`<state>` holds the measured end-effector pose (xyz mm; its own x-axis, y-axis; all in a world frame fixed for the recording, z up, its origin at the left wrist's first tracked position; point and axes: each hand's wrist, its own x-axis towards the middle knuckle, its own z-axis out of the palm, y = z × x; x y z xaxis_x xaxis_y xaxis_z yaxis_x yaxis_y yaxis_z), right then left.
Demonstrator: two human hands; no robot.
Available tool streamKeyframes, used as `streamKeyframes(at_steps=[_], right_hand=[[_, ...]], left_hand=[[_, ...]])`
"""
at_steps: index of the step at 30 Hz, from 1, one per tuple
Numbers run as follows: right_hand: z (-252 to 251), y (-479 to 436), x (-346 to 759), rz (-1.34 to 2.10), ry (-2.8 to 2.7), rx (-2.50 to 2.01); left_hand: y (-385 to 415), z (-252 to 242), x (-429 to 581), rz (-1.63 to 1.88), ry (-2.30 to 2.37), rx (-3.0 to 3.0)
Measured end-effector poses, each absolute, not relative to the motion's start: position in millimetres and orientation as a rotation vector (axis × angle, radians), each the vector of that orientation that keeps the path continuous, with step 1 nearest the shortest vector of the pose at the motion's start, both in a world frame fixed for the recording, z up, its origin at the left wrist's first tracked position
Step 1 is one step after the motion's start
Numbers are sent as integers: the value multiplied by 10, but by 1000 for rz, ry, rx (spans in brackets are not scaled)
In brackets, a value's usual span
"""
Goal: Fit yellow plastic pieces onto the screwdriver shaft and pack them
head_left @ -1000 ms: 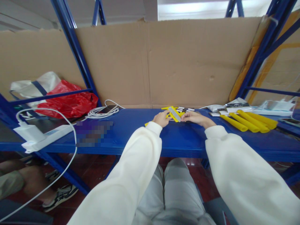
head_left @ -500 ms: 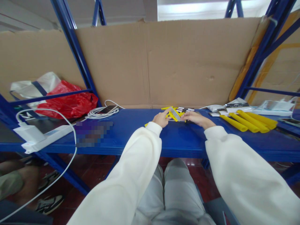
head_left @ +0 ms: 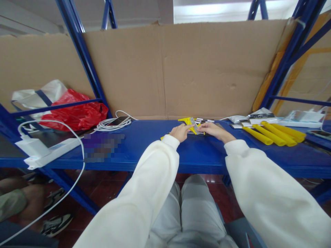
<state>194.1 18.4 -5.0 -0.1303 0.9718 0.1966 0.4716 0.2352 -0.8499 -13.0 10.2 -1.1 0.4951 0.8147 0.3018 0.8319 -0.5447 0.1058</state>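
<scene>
Blue table (head_left: 144,137): change confined to its far middle. Yellow tubes (head_left: 280,134), right side, lie unmoved. Right hand (head_left: 212,130): fingers pinch the lower end of a grey strip (head_left: 194,124). Left hand (head_left: 179,133): fingers reach the strip's other edge; cannot tell whether pinching. Strip sits between both hands, now looking narrower and steeper than half a second ago, less yellow alongside. Probably being turned; handling seems unfinished.
</scene>
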Motion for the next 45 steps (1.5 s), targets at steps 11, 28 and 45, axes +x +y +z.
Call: streamKeyframes(at_steps=[11, 28, 45], right_hand=[[-33, 158, 1924, 780, -1730, -1365], [-18, 177, 1908, 730, -1466, -1359], [-65, 333, 2099, -6, -1819, -1888]], left_hand=[[68, -22, -104, -463, -1437, -2695], [-31, -44, -1, -489, -1195, -2764], [93, 29, -109, -628, -1495, -2669]])
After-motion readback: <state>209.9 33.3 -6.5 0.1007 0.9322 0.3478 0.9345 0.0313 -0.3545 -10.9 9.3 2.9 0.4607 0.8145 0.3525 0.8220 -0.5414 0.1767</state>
